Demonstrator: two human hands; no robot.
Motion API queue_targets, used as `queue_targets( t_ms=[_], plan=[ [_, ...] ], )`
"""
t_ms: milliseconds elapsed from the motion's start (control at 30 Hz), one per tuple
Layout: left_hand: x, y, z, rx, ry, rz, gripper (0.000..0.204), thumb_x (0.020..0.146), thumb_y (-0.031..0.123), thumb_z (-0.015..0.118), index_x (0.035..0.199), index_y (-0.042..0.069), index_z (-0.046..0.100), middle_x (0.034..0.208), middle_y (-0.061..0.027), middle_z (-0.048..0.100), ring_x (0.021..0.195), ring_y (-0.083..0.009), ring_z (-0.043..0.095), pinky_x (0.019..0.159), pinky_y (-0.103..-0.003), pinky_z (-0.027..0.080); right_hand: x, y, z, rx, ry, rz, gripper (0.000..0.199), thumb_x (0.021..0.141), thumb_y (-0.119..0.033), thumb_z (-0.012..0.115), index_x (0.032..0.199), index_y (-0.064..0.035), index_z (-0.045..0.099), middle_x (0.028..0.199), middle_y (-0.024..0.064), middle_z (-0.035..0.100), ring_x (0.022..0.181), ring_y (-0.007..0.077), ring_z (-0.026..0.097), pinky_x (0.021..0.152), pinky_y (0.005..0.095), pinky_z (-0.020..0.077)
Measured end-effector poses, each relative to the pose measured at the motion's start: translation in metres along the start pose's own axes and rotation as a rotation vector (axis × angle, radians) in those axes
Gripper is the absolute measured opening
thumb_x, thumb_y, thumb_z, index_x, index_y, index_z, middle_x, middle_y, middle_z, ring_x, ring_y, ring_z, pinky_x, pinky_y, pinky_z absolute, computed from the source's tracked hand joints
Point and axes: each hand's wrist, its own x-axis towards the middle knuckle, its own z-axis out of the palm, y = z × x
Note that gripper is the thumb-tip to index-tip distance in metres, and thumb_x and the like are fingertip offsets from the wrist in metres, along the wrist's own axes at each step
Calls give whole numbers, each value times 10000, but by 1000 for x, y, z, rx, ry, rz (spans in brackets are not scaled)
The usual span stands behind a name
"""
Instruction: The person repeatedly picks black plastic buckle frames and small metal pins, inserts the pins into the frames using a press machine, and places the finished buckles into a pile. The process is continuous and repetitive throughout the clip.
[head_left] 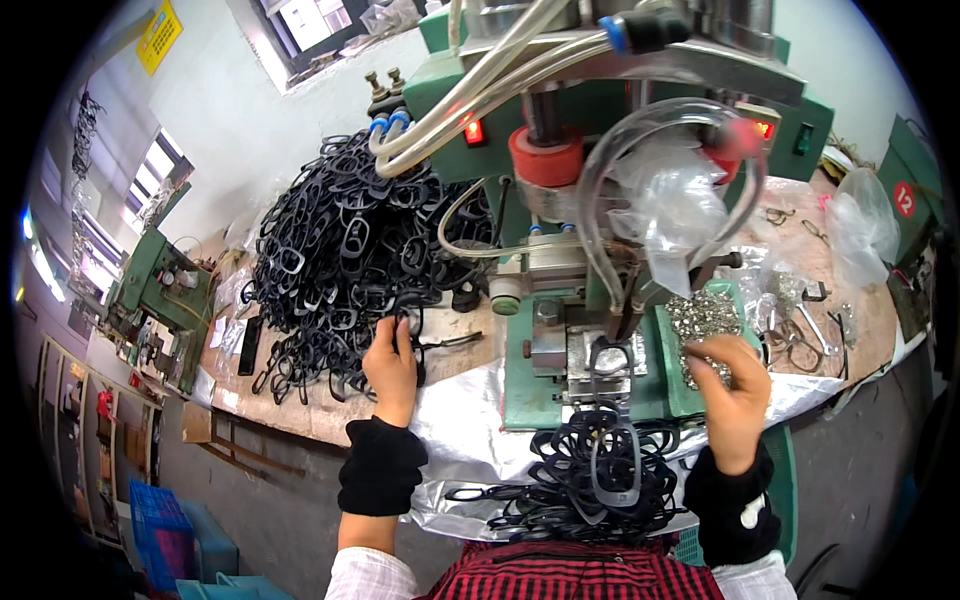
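Observation:
My left hand (391,372) is at the near edge of a large heap of black eyeglass frames (345,240). Its fingers are closed on a black frame there, partly hidden among the others. Over a green tray (686,402) of small silvery metal parts (705,318), my right hand (735,395) has thumb and fingers drawn together; anything between them is too small to make out. Between my hands stands a green press machine (535,385), with a frame lying at its metal fixture (606,365). A second pile of black frames (570,480) lies close to my body, a greyish frame (615,470) on top.
Clear hoses (490,85) and a plastic bag (670,200) hang in front of the press. Right of the tray lie a wrench (815,330) and loose frames (792,345). Silver foil (455,415) covers the bench's front edge. Another green machine (160,300) stands at left.

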Motion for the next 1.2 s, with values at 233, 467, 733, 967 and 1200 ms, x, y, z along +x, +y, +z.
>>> queue_targets(
  t_ms=[233,467,733,967,1200],
  plan=[
    [-12,15,-2,39,-170,332,86,892,108,671,846,50,626,843,-111,606,709,-332,562,632,-424,437,15,-11,63,386,89,234,445,786,-15,743,1187,75,572,889,85,681,884,136,642,856,260,484],
    [10,7,13,-560,152,-224,113,1013,141,601,1015,29,593,847,10,576,735,-68,489,679,-230,428,17,-30,63,640,-34,361,559,805,24,717,1308,94,484,927,95,709,964,132,635,900,258,471],
    [28,73,0,-693,51,-104,167,992,67,614,1111,-27,685,1027,-34,698,884,-89,618,818,-220,491,16,-42,66,734,40,411,546,838,21,713,1322,88,470,898,55,678,870,101,628,825,246,489],
    [9,55,-4,-901,279,-387,191,1024,111,568,1141,-13,653,1065,-89,683,919,-125,618,804,-249,499,-2,13,30,520,234,414,144,930,-28,647,1050,49,668,928,59,692,853,109,637,789,240,497],
    [-2,154,-68,-1072,159,299,234,1019,100,501,1227,13,566,1144,-162,622,1054,-241,573,925,-348,446,-16,100,-1,479,311,449,187,919,-4,658,1099,38,684,985,64,712,896,124,653,834,244,495]
  ],
)
